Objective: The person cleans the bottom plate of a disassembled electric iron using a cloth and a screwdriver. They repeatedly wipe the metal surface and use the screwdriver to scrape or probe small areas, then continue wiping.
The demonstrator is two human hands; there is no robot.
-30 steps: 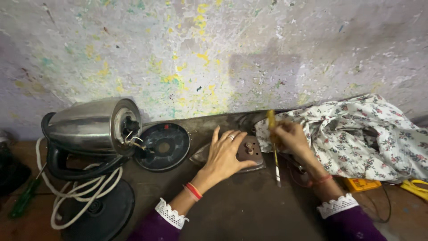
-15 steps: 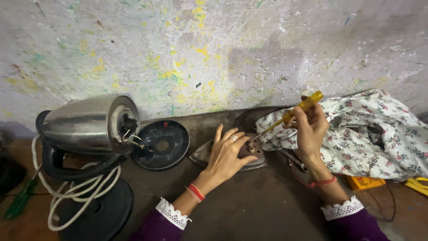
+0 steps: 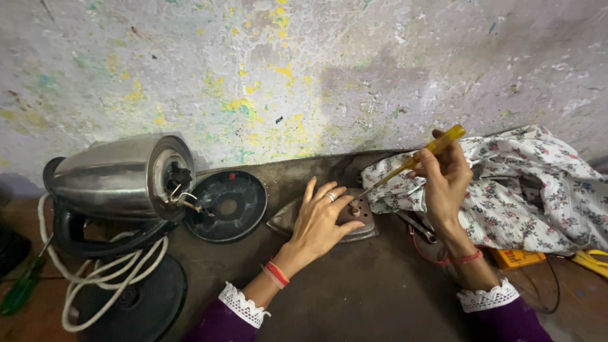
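Left hand spread flat on iron soleplate, right hand raised, pinching yellow screwdriver

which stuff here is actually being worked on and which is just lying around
In use:
left hand pressing on the iron soleplate
right hand holding the yellow screwdriver

Lying about:
steel kettle on its side
round black base
white cord
floral cloth

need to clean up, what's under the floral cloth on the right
Sticking out from under the white floral cloth: dark metal pliers and a small yellow box. The rest beneath is covered.
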